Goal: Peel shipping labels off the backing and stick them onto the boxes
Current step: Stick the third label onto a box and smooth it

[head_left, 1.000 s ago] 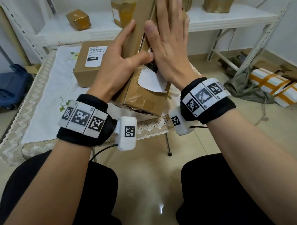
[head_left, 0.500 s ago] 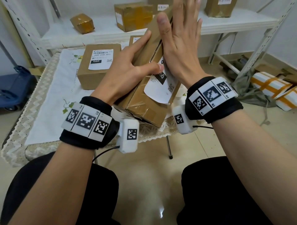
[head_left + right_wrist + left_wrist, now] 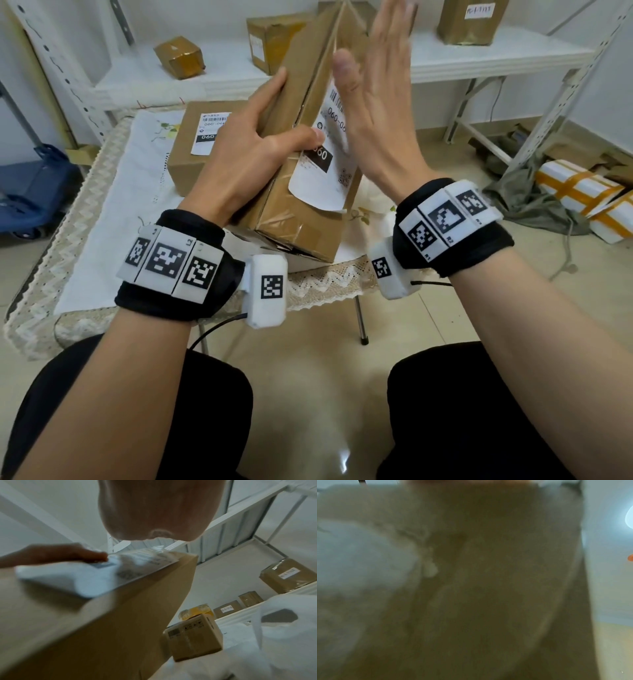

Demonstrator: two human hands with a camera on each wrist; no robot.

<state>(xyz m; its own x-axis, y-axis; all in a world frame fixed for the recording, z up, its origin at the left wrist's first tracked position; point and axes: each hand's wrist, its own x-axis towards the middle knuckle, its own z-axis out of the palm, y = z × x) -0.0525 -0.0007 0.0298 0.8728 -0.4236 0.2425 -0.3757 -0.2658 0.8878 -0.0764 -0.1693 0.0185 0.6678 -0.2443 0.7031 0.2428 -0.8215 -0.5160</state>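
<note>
A long brown cardboard box [image 3: 298, 233] stands tilted on end over the table's front edge. My left hand [image 3: 253, 144] grips it, fingers round the far side and thumb pressing the white shipping label [image 3: 322, 178] on its right face. The label's lower edge curls off the cardboard. My right hand [image 3: 373, 113] is flat and open beside the label's upper part. In the right wrist view the palm [image 3: 154, 507] hangs just off the label [image 3: 96, 574], and the left thumb [image 3: 77, 554] lies on it. The left wrist view shows only blurred cardboard [image 3: 488, 588].
A second box [image 3: 185, 171] with a label [image 3: 210, 133] stuck on lies on the white tablecloth [image 3: 113, 222] behind. Several taped boxes [image 3: 178, 56] sit on the white shelf. A blue cart [image 3: 30, 192] stands at left. Wrapped parcels [image 3: 582, 192] lie on the floor at right.
My right hand has slid up and off the label, so more of the label shows. My left hand keeps its grip, and the box now leans further back.
</note>
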